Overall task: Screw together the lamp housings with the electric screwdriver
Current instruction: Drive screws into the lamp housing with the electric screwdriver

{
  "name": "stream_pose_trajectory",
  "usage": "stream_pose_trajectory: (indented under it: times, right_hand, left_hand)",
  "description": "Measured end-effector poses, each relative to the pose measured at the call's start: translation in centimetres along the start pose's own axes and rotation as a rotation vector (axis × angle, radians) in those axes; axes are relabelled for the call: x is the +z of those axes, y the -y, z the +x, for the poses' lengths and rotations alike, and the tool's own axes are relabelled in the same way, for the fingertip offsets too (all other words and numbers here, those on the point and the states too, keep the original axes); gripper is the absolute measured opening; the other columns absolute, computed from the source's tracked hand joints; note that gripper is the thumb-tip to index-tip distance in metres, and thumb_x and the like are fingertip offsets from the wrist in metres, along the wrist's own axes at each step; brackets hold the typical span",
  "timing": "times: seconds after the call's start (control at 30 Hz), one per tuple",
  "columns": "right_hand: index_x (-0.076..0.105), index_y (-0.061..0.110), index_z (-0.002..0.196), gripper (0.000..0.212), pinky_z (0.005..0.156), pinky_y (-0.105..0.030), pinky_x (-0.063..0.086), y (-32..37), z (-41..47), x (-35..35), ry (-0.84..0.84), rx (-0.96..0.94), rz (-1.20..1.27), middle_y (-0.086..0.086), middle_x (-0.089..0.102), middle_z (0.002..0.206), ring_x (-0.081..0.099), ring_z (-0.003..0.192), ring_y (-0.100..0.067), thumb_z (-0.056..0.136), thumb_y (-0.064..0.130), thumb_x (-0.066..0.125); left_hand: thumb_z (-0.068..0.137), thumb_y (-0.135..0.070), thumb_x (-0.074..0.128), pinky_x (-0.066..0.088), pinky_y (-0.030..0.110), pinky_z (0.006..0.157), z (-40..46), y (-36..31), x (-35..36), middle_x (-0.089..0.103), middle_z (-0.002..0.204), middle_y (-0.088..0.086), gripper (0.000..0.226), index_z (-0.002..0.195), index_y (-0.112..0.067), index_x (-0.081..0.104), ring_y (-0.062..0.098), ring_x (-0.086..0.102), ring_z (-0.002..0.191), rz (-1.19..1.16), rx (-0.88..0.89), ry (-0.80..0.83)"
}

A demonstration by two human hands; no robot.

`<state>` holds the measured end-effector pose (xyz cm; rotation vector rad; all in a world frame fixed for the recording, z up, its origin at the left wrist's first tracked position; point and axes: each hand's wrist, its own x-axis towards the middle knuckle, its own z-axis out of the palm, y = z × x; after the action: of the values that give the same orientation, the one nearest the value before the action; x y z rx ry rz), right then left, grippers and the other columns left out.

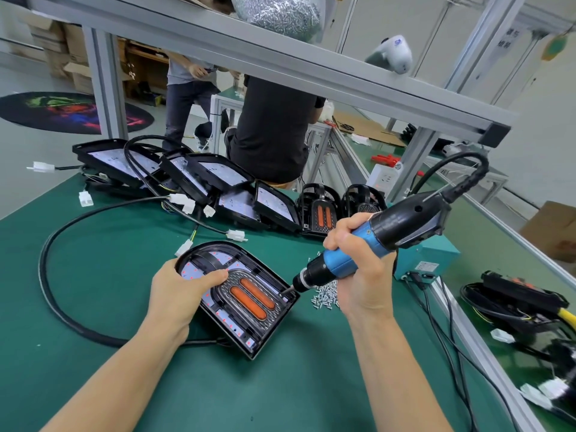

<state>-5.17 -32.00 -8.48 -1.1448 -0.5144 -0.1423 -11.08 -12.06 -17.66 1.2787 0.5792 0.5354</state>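
Observation:
A black lamp housing (249, 325) with two orange lenses lies flat on the green mat in front of me. My left hand (177, 294) grips its left rim, thumb laid across the inner frame. My right hand (361, 266) grips the blue and black electric screwdriver (374, 241), which slants down to the left. Its bit tip touches the housing's right corner (285, 291). A small pile of loose screws (325, 296) lies just right of the housing.
A row of lamp housings (193, 179) with cables and white connectors stands along the far edge. A teal power box (430, 260) sits right of my hand. More housings (517, 300) lie at right. An aluminium frame (280, 63) crosses overhead; two persons stand behind.

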Motion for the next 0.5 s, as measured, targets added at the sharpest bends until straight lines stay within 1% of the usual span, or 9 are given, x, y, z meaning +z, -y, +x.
stream_pose_trajectory:
  times: [0.1,0.17,0.2,0.27,0.3,0.37,0.4,0.5]
  right_hand:
    - [0.06,0.028,0.066,0.03,0.063,-0.029,0.043,-0.06,-0.11,-0.21,0.053,-0.008,0.001,0.003,0.052,0.064,0.047,0.06,-0.018,0.066,-0.002,0.06]
    - [0.061,0.029,0.068,0.024,0.064,-0.03,0.043,0.04,-0.25,-0.28,0.116,-0.016,-0.003,0.004,0.053,0.064,0.047,0.061,-0.018,0.063,0.006,0.065]
    - [0.061,0.029,0.069,0.02,0.064,-0.029,0.043,0.13,-0.25,-0.26,0.147,-0.015,-0.001,0.004,0.054,0.064,0.047,0.061,-0.018,0.062,0.01,0.065]
    - [0.061,0.025,0.074,0.016,0.063,-0.028,0.045,0.3,-0.13,-0.2,0.194,-0.006,-0.004,0.002,0.055,0.064,0.049,0.061,-0.019,0.063,0.013,0.066]
    - [0.062,0.023,0.078,0.018,0.062,-0.028,0.046,0.31,-0.05,-0.13,0.204,-0.002,-0.004,0.0,0.055,0.064,0.05,0.06,-0.019,0.064,0.012,0.066]
    - [0.062,0.021,0.088,0.025,0.061,-0.028,0.046,0.24,0.1,0.07,0.204,0.006,0.016,-0.001,0.055,0.062,0.05,0.057,-0.019,0.065,0.011,0.065]
    - [0.062,0.022,0.089,0.026,0.06,-0.027,0.046,0.19,0.15,0.22,0.201,0.003,0.023,0.0,0.054,0.061,0.049,0.056,-0.018,0.065,0.01,0.065]
    - [0.062,0.028,0.076,0.029,0.057,-0.028,0.043,0.06,0.29,0.53,0.184,-0.023,0.011,0.002,0.052,0.06,0.046,0.054,-0.018,0.066,0.0,0.062]
  left_hand:
    - [0.062,0.006,0.081,0.055,0.035,0.074,-0.03,-0.04,0.06,0.074,0.081,0.006,0.03,0.084,-0.012,0.069,0.024,0.069,0.072,0.001,-0.001,-0.002]
    - [0.062,0.005,0.081,0.055,0.035,0.074,-0.01,-0.19,0.24,0.074,0.083,0.006,0.033,0.088,-0.01,0.068,0.025,0.069,0.073,0.005,0.0,0.001]
    - [0.061,0.005,0.081,0.055,0.034,0.072,-0.01,-0.28,0.33,0.074,0.082,0.005,0.034,0.088,-0.011,0.068,0.022,0.069,0.071,0.01,0.007,0.003]
    - [0.06,0.006,0.082,0.053,0.03,0.065,-0.04,-0.49,0.57,0.073,0.077,-0.001,0.036,0.085,-0.015,0.067,0.013,0.069,0.065,0.028,0.034,0.014]
    - [0.059,0.005,0.082,0.053,0.029,0.063,-0.04,-0.6,0.67,0.073,0.075,-0.003,0.036,0.084,-0.016,0.066,0.012,0.069,0.064,0.041,0.045,0.021]
    - [0.058,0.004,0.083,0.053,0.029,0.065,0.03,-0.69,0.79,0.073,0.076,-0.004,0.038,0.085,-0.017,0.066,0.014,0.069,0.067,0.058,0.051,0.027]
    - [0.058,0.003,0.083,0.053,0.03,0.065,0.07,-0.67,0.76,0.073,0.077,-0.004,0.038,0.086,-0.017,0.066,0.014,0.069,0.068,0.061,0.048,0.028]
    - [0.059,0.005,0.082,0.052,0.029,0.065,0.15,-0.51,0.57,0.073,0.077,-0.003,0.038,0.087,-0.016,0.067,0.013,0.069,0.067,0.047,0.035,0.027]
